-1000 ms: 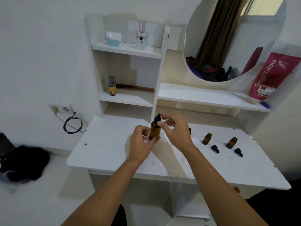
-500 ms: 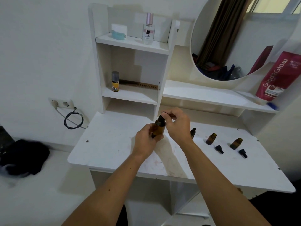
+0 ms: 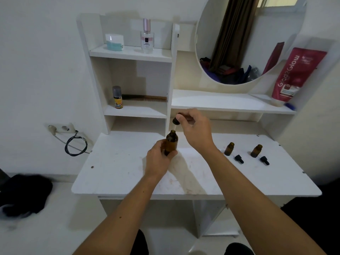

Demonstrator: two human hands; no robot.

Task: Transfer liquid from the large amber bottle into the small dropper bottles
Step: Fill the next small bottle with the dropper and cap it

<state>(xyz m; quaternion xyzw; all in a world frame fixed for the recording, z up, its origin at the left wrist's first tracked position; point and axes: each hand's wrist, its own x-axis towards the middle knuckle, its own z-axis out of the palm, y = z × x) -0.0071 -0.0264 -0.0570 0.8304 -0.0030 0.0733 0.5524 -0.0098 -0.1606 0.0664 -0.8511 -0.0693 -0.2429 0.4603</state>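
Note:
My left hand [image 3: 158,160] grips the large amber bottle [image 3: 171,143] upright above the white table [image 3: 128,173]. My right hand [image 3: 195,131] pinches its black dropper cap [image 3: 176,120], lifted off the neck, the glass pipette tip still in the mouth. Two small amber dropper bottles [image 3: 229,148] [image 3: 256,150] stand open at the right of the table. In front of each lies its black cap [image 3: 239,159] [image 3: 264,160].
Behind the table rises a white shelf unit [image 3: 132,56] with a perfume bottle [image 3: 147,36], a jar [image 3: 114,42] and a small spray can [image 3: 117,97]. A round mirror [image 3: 248,34] and a red pouch [image 3: 294,74] are at the right. A cable [image 3: 75,144] hangs on the left wall.
My right hand has lifted the dropper cap off the large bottle's neck. The left hand holds the bottle a little lower and more upright.

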